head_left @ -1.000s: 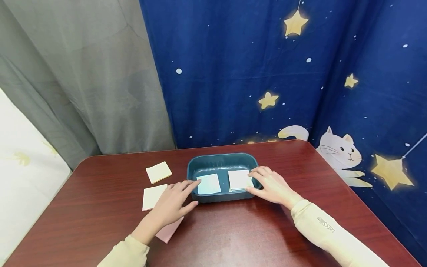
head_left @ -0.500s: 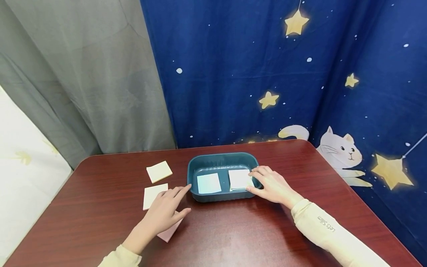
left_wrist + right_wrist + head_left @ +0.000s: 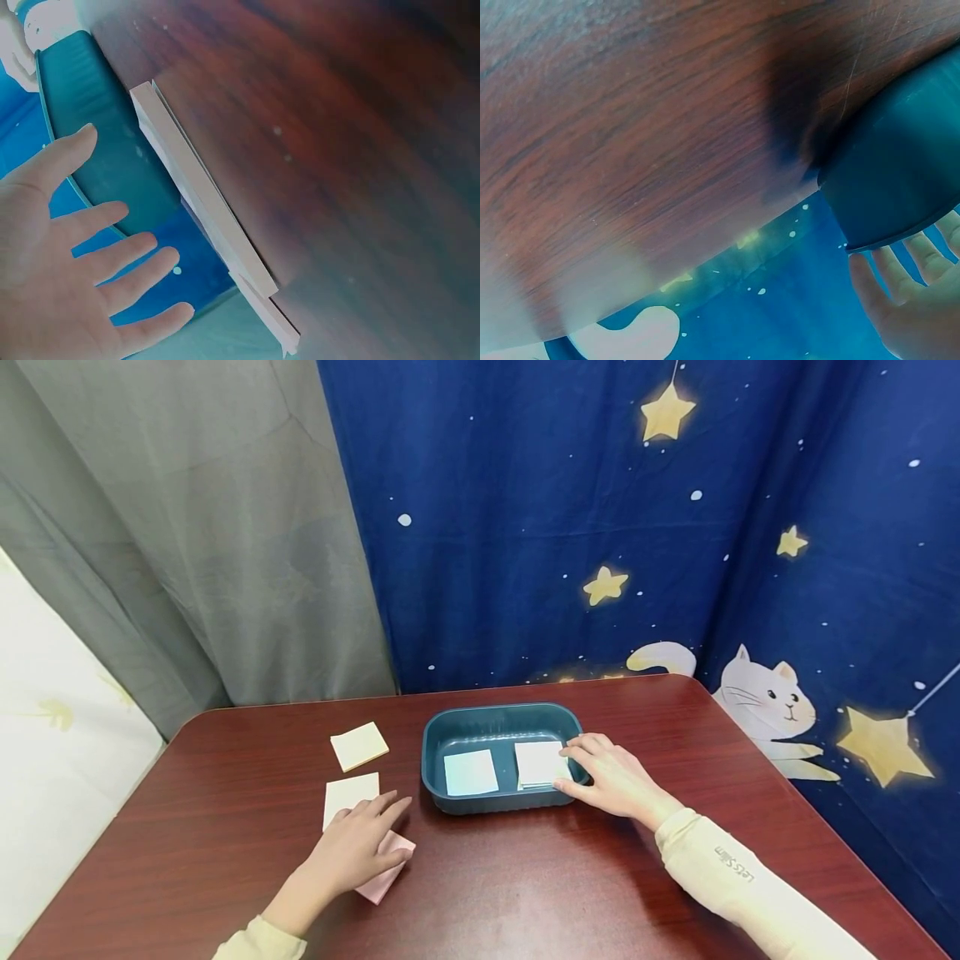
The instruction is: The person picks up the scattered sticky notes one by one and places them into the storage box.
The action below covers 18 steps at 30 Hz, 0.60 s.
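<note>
- Left hand [image 3: 360, 847]: over the pink pad [image 3: 381, 885], just apart from it; fingers spread, grip wide, holding nothing.
- Right hand [image 3: 615, 781]: at the right end of the teal bin [image 3: 495, 804] — thumb and fingers reach over the rim beside the white stack [image 3: 540, 763]. Thumb-to-finger gap wide; fingertips partly hidden, cannot tell if it pinches the stack.
- Pink pad: on the table [image 3: 540, 893], left of the bin's near side.
- 2 more pads beyond it: cream pad [image 3: 351, 792], then yellow pad [image 3: 360, 746].
- In bin: pale blue pad [image 3: 471, 773] left, white stack right — apart.
</note>
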Each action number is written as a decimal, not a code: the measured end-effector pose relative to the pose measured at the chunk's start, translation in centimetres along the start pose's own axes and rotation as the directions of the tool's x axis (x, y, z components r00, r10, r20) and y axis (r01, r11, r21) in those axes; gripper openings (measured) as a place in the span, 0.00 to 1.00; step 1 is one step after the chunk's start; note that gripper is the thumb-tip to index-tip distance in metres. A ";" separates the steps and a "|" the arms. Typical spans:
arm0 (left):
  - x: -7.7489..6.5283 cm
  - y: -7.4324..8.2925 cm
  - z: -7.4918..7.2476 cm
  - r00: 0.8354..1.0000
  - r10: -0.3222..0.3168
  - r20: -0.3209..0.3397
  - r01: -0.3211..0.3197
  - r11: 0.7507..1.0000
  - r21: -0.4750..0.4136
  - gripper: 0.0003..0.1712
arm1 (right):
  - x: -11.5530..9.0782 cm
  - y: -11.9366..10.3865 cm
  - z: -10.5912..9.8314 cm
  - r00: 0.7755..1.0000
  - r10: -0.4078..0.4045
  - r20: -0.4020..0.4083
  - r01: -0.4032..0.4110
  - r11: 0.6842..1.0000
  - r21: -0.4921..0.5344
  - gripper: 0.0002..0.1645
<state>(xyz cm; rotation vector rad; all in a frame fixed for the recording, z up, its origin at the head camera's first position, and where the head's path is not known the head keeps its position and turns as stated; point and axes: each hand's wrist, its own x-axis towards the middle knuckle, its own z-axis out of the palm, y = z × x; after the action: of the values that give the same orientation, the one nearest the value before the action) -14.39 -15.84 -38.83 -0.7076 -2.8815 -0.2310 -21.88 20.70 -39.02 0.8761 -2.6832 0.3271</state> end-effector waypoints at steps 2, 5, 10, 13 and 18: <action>0.0 0.0 0.0 1.000 -0.016 0.027 0.016 1.000 -0.006 0.35 | 0.0 0.0 0.0 1.000 0.003 0.002 -0.003 1.000 0.002 0.35; -0.1 -0.1 0.1 0.997 -0.038 0.064 0.039 0.999 -0.013 0.35 | 0.0 0.0 0.1 1.000 0.003 -0.001 -0.003 1.000 0.003 0.35; -0.2 -0.3 0.6 0.993 -0.069 0.095 0.069 0.998 0.003 0.36 | 0.0 0.0 0.1 1.000 -0.001 -0.005 0.001 1.000 0.005 0.35; -0.3 -0.5 0.7 0.990 -0.091 0.106 0.088 0.996 0.027 0.36 | 0.0 0.1 0.1 1.000 -0.003 -0.007 0.003 1.000 0.006 0.34; -0.3 -0.5 0.7 0.988 -0.114 0.103 0.106 0.992 0.072 0.38 | 0.0 0.1 0.2 1.000 -0.011 -0.013 0.011 1.000 0.002 0.33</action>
<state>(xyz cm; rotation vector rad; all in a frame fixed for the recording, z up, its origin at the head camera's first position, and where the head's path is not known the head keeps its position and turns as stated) -14.45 -16.25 -39.59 -0.5666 -3.0182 -0.1129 -22.01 20.71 -39.17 0.8854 -2.6660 0.3318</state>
